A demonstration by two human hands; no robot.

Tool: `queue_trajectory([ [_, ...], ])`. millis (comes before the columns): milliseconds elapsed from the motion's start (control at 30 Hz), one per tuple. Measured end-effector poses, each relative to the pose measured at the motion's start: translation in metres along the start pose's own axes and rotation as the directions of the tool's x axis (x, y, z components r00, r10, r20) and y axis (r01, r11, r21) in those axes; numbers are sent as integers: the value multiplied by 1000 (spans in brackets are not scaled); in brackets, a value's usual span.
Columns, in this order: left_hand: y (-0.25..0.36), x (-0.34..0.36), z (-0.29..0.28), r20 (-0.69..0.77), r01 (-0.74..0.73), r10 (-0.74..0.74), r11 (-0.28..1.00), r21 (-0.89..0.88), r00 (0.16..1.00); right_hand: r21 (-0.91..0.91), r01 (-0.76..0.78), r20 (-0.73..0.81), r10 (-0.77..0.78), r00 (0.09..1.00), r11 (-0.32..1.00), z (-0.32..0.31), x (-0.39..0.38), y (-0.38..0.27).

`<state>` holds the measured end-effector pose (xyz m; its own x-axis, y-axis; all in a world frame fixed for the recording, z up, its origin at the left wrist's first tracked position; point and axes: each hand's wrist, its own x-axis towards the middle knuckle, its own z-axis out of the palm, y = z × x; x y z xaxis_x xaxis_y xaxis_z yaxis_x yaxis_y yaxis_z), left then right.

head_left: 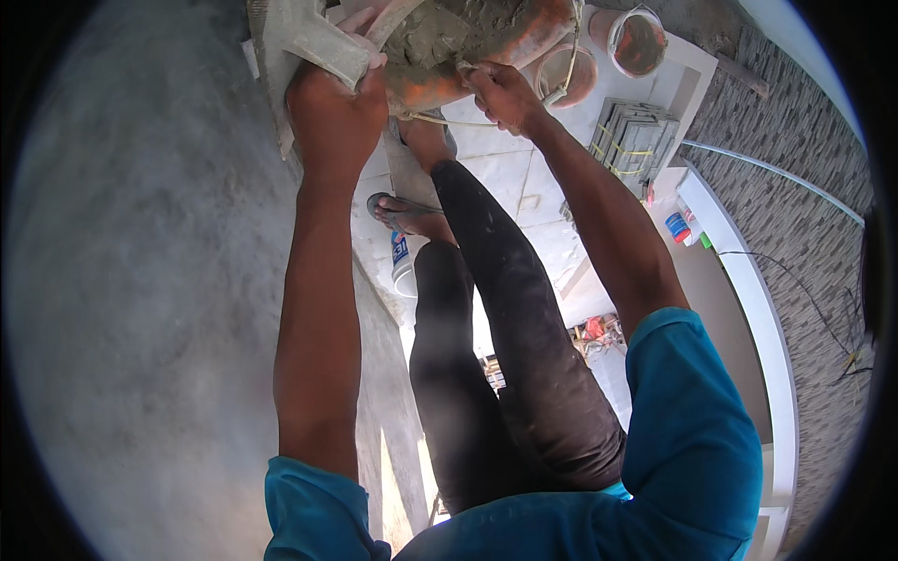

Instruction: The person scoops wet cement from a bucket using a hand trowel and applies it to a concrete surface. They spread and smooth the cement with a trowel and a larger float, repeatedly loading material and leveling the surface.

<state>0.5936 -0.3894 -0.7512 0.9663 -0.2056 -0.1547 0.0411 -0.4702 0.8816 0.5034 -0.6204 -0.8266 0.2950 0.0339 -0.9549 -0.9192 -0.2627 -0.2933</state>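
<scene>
At the top, my left hand point(339, 107) is closed around the thick handle of a grey, mortar-coated plastering float point(318, 42), its long board standing on edge beside the wall. Next to it is an orange basin point(528, 47) with wet grey mortar point(435, 33) inside. My right hand point(505, 96) is closed at the basin's near rim, with a small pale end showing at its fingertips; what it grips is mostly hidden. A pale rope point(573, 56) runs around the basin and passes by my right wrist.
Two mortar-stained buckets point(638, 45) point(568, 75) stand right of the basin. Strapped grey tiles point(636, 138) lie nearby. My sandalled feet point(412, 217) are on pale tiles, near a white tub point(403, 271). A smooth grey wall point(140, 280) fills the left.
</scene>
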Motion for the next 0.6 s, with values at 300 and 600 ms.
queue_trajectory([
  [300,9,0,-12,4,254,-254,967,-13,967,-92,59,16,-58,998,994,-5,0,-20],
  [600,-23,-4,-7,-77,302,-309,949,-92,948,40,131,63,-133,989,991,-2,-1,-60],
])
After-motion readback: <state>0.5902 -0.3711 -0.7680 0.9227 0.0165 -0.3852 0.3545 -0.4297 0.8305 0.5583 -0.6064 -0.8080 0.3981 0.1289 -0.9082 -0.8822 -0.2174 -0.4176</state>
